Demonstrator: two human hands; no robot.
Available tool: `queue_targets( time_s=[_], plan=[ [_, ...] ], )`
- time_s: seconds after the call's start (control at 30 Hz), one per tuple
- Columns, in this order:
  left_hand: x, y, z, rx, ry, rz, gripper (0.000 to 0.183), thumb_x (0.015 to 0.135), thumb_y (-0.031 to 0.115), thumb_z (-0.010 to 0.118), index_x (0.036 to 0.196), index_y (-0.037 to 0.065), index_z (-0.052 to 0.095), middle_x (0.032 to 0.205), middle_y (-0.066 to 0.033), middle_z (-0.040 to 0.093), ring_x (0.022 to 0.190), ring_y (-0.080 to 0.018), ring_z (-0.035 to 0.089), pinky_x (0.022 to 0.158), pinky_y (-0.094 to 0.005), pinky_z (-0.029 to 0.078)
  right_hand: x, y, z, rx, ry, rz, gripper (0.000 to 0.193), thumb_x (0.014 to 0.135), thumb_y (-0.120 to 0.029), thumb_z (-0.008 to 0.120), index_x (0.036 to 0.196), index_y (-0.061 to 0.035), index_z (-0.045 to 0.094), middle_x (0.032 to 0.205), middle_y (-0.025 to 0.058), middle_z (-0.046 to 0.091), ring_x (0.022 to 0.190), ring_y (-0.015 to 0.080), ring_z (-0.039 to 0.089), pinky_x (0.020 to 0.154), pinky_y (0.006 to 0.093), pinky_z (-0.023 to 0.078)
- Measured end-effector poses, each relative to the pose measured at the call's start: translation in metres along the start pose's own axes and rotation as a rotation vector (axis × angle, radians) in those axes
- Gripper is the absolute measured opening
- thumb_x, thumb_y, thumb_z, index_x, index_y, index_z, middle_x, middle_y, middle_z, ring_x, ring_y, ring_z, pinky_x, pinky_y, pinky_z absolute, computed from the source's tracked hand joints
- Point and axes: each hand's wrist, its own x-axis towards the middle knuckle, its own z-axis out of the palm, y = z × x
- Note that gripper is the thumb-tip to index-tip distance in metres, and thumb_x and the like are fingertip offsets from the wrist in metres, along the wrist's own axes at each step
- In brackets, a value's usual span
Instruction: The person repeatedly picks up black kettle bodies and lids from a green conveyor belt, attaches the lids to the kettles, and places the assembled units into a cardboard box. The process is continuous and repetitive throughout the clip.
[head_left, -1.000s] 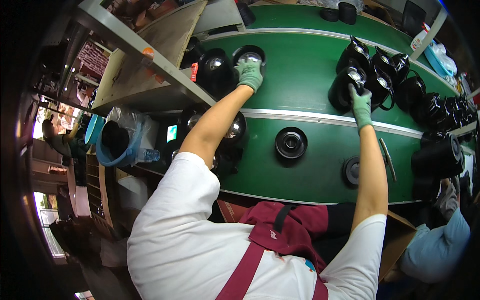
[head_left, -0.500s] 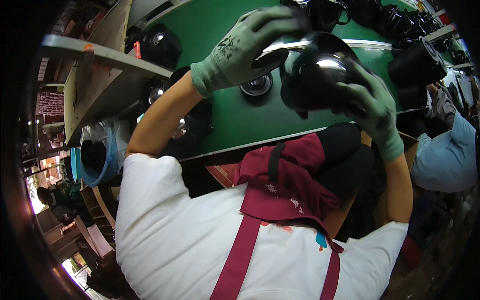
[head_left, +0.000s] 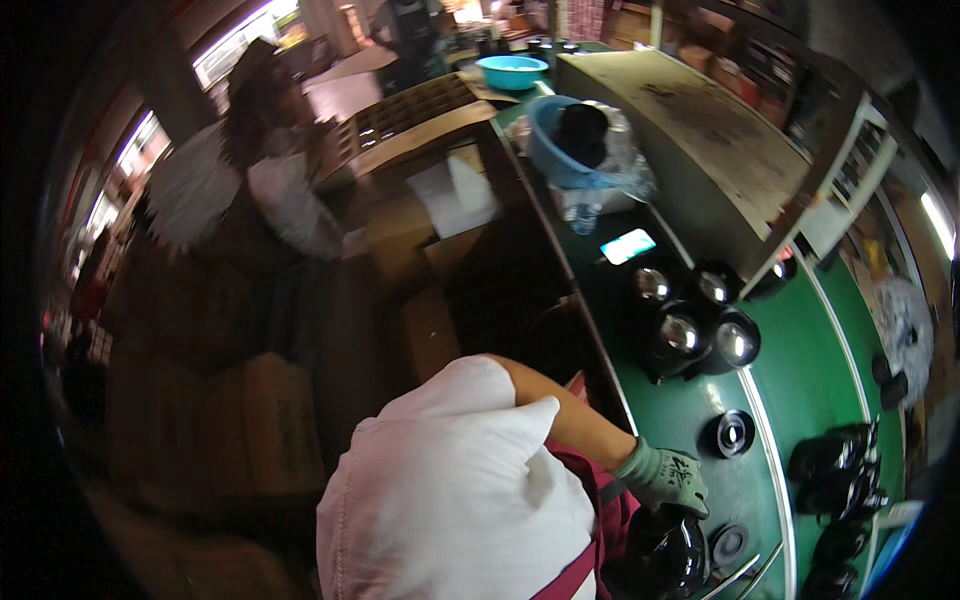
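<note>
We had one glossy black pot body (head_left: 668, 548) in hand at this moment, sitting low against our lap at the near edge of the green worktop (head_left: 800, 380). Our left hand (head_left: 664, 478), in a grey-green glove, rested on top of it with the fingers (head_left: 690, 492) curled down over its upper rim, pressed onto the shell rather than spread. Our right hand was out of view, so we could not tell what its fingers did.

As far as we could judge, the work was mid-course: only this one piece was being handled. Beyond the fingers a cluster of shiny black pots (head_left: 700, 330) stood on the worktop, and to the right of the fingers lay a round black disc part (head_left: 730, 433), with a second small disc (head_left: 728, 545) just beside the held pot. Further right a row of black lidded units (head_left: 838, 470) waited, which suggested plenty left to do.

Against the picture half a second before, the view had swung far to our left, taking in a blue basin (head_left: 560, 150) and cardboard cartons (head_left: 440, 330). Then both gloved hands gripped the pot before our chest; now only the left showed on it, and the pot sat lower.
</note>
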Motion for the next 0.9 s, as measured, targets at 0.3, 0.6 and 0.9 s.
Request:
queue_targets(
  time_s=[0.3, 0.6, 0.9],
  plan=[
    [0.003, -0.002, 0.016, -0.182, 0.321, -0.009, 0.057, 0.063, 0.011, 0.074, 0.118, 0.012, 0.060, 0.105, -0.0125, 0.063, 0.094, -0.0332, 0.063, 0.080, -0.0441, 0.051, -0.046, 0.013, -0.046, 0.095, 0.029, 0.135, 0.051, 0.083, 0.001, 0.070, 0.131, 0.0039, 0.055, 0.120, 0.0140, 0.065, 0.104, 0.0223, 0.063, 0.094, 0.0366, 0.050],
    [0.006, -0.060, 0.013, -0.677, 0.031, -0.458, 0.058, 0.063, 0.027, 0.083, 0.113, 0.001, 0.068, 0.107, -0.0105, 0.069, 0.099, -0.0236, 0.067, 0.092, -0.0356, 0.050, -0.007, 0.065, -0.035, 0.674, -0.344, 0.151, 0.032, 0.091, -0.026, 0.067, 0.107, 0.0024, 0.062, 0.098, 0.0063, 0.065, 0.091, 0.0139, 0.060, 0.084, 0.0300, 0.049],
    [-0.060, -0.133, 0.076, -1.786, 0.007, -0.935, 0.056, 0.082, 0.018, 0.075, 0.132, 0.003, 0.054, 0.123, -0.0100, 0.063, 0.109, -0.0217, 0.061, 0.096, -0.0349, 0.049, 0.209, 0.211, 0.037, -1.139, -0.202, 0.498, 0.107, 0.066, -0.067, 0.075, 0.154, -0.0386, 0.021, 0.155, 0.0271, 0.019, 0.136, 0.0565, 0.025, 0.110, 0.0660, 0.025]
  ],
)
